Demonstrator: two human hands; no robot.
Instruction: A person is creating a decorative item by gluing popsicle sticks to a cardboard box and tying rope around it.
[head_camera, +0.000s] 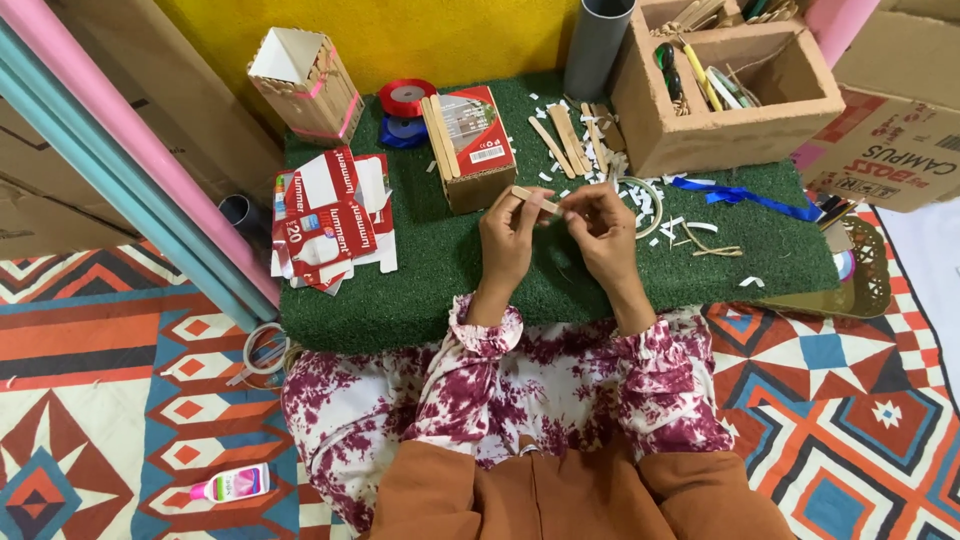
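We look down from the head camera and see our two hands over a small table covered in green fake grass (420, 290). Our left hand (508, 238) pinches a flat wooden stick (534, 198) near its middle, with the fingers curled round it. Our right hand (601, 228) is closed too, and its fingertips pinch at the right end of the same stick. We cannot tell if something tiny is held there as well. The stick hangs just above the grass, in front of a small red box (480, 150) with more sticks lying on top of it. We think we are in the middle of getting one stick ready, maybe cleaning or fixing its end. More loose sticks (566, 140) lie on the grass behind our hands, with little white paper bits all around them. On the left lies a flattened red and white carton (333, 218), and behind it stands a little house made of sticks (305, 83). A red ribbon roll (406, 97) sits near the house. A glue bottle (231, 485) lies far off on the patterned rug. For the next move we think the stick needs a steady grip, so it does not slip or snap.
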